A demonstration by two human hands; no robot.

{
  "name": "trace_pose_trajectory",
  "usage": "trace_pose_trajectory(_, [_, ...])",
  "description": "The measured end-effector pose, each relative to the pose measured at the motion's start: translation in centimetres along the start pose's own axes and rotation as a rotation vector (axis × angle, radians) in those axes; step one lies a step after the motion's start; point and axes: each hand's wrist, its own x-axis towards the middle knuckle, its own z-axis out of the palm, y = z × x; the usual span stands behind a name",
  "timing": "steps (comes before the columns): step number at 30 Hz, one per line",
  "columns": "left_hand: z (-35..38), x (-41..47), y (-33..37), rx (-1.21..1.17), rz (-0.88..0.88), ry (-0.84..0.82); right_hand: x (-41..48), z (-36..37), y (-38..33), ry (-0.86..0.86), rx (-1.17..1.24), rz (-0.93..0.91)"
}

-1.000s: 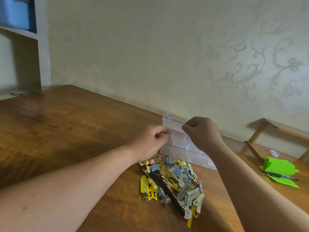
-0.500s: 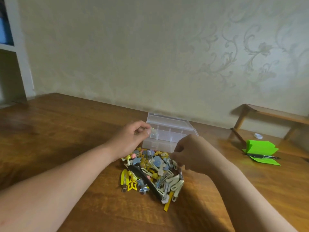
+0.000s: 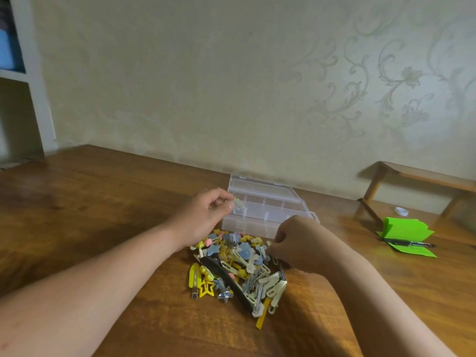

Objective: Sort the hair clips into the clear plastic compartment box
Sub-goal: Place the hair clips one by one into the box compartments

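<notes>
Sorting under way; most hair clips (image 3: pixel 235 264) lie heaped on the surface (image 3: pixel 103 202), just in front of the open compartment box (image 3: pixel 268 210). My left hand (image 3: pixel 203 217) pinches one small pale clip (image 3: pixel 236 203) over the box's left end. Next: release into a cell. My right hand (image 3: pixel 296 240), fingers curled narrow, touches the pile's right edge; grip unclear.

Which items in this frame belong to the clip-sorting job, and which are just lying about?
Job:
clear compartment box, lid open
pile of hair clips
small clip pinched in left hand
right hand at the pile

Lying about:
green paper
pen
wooden stand
</notes>
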Motion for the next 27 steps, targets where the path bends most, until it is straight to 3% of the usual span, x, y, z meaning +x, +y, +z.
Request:
trace_pose_trajectory(12, [0.1,0.0,0.0,0.012,0.001,-0.005,0.1,0.1,0.3,-0.031,0.008,-0.027])
trace_pose_trajectory(15, [0.2,0.1,-0.1,0.009,-0.002,0.000,-0.3,-0.9,0.2,0.060,0.067,-0.054])
trace_pose_trajectory(20, [0.4,0.5,-0.4,-0.049,-0.041,0.000,1.6,-3.2,-1.0,0.295,0.385,-0.086])
trace_pose_trajectory(27, [0.2,1.2,-0.8,-0.089,-0.083,0.053,11.6,-2.7,-4.3,0.176,0.261,-0.018])
